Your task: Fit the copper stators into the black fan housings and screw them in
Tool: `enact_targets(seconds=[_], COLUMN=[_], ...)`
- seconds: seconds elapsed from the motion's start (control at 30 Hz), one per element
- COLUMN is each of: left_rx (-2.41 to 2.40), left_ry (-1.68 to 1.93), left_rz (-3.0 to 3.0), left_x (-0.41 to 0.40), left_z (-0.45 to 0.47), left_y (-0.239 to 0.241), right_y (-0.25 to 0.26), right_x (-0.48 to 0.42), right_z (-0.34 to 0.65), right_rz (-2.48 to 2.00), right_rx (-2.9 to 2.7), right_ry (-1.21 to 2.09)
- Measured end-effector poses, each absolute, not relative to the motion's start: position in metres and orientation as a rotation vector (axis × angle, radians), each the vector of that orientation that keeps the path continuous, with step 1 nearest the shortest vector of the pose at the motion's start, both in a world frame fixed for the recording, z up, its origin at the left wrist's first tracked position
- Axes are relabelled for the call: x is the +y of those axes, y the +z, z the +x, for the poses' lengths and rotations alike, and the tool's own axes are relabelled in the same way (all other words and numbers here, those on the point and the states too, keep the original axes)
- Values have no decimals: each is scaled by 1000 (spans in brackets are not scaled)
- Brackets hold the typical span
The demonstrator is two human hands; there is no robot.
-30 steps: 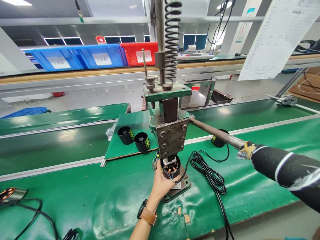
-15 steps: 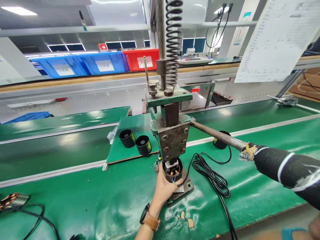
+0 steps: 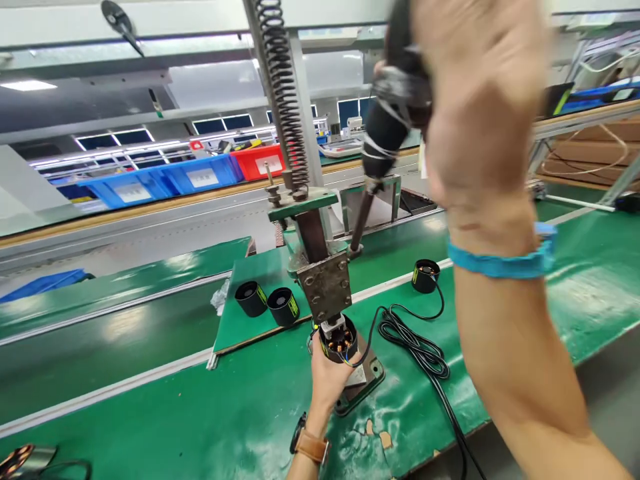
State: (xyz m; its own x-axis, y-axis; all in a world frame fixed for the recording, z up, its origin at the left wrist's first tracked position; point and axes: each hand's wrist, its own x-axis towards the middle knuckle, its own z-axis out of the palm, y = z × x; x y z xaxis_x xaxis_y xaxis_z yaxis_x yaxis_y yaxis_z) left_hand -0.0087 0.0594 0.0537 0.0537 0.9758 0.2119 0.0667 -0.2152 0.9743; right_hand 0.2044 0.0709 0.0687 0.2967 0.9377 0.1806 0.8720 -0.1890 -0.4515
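Observation:
My left hand (image 3: pixel 327 373) is wrapped round a black round motor housing (image 3: pixel 339 341) with copper windings, seated on the base of a green hand press (image 3: pixel 320 280). The ram sits just above the housing. My right hand (image 3: pixel 480 107), blurred and high in the view, grips the black taped press lever handle (image 3: pixel 395 113), which points up. A blue band circles that wrist. A black cable (image 3: pixel 415 347) runs from the housing across the green mat.
Two black housings (image 3: pixel 267 303) stand on a green board behind the press, another (image 3: pixel 425 275) to the right. Blue and red bins (image 3: pixel 165 180) line a rear shelf. A metal part (image 3: pixel 25 460) with cable lies at the near left. The mat is torn near the front edge (image 3: pixel 377 433).
The lever has swung from low at the right to upright, with my right hand now on its handle. My left hand has stayed on the housing.

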Motion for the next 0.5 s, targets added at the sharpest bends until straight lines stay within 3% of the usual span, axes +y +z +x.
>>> enact_targets(seconds=[0.5], left_rx=[1700], left_ry=[1294], left_rz=[1339], left_x=[21], left_z=[8], left_y=[26], right_y=[-8], right_x=[15], right_z=[221], right_rz=[-2513], right_rx=[-1441], right_ry=[177])
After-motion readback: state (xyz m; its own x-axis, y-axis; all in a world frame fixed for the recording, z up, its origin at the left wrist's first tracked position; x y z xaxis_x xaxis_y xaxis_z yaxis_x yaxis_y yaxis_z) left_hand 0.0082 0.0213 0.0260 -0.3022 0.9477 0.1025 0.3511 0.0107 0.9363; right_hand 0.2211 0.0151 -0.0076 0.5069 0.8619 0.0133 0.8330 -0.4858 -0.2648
